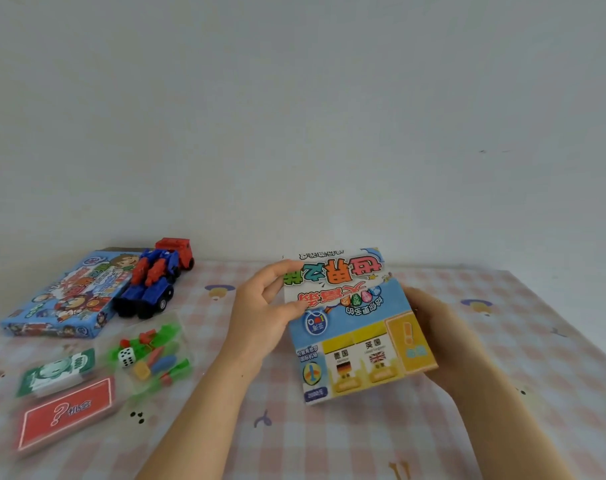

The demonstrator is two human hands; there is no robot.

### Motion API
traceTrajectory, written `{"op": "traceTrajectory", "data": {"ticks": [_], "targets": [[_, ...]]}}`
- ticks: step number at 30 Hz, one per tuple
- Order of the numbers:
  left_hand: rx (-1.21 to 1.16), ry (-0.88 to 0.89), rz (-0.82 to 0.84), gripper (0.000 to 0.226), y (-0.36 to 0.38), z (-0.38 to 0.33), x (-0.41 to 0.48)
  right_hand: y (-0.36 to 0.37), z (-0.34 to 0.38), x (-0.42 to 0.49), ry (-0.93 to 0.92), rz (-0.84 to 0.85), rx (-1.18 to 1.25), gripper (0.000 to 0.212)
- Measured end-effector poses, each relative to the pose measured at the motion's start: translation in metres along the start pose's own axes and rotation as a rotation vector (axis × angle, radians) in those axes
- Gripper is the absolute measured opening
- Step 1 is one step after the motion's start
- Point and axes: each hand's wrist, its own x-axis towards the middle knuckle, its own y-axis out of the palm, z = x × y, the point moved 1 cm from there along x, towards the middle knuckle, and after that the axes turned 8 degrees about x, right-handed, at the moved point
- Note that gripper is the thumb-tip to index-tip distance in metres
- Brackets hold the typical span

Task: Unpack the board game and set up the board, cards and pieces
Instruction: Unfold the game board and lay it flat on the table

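Observation:
The folded game board point(358, 327), blue and yellow with flags and coloured lettering, is held tilted above the table. My left hand point(263, 313) grips its upper left edge, thumb on the printed face. My right hand point(436, 337) holds its right edge from behind. At the left lie a red card deck point(67, 412) with a question mark, a green stack of play money point(57, 372), and a clear bag of pieces point(152, 356) holding a white die and green, red and blue bits. The blue game box point(57, 303) lies at the far left.
A blue and red toy truck point(156, 282) rests partly on the game box at the back left. The table wears a pink checked cloth point(329, 441) and meets a plain white wall point(294, 116) at the back.

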Motion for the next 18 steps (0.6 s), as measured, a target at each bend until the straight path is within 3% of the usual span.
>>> {"op": "traceTrajectory", "data": {"ticks": [3, 18], "targets": [[-0.005, 0.020, 0.027, 0.052, 0.0009, 0.0014, -0.0002, 0.0002, 0.0000, 0.0001, 0.046, -0.089, 0.043, 0.040], [0.016, 0.080, 0.046, 0.052, 0.0017, 0.0064, 0.0017, -0.0067, -0.0057, 0.0080, -0.002, -0.188, 0.012, 0.028]]}}
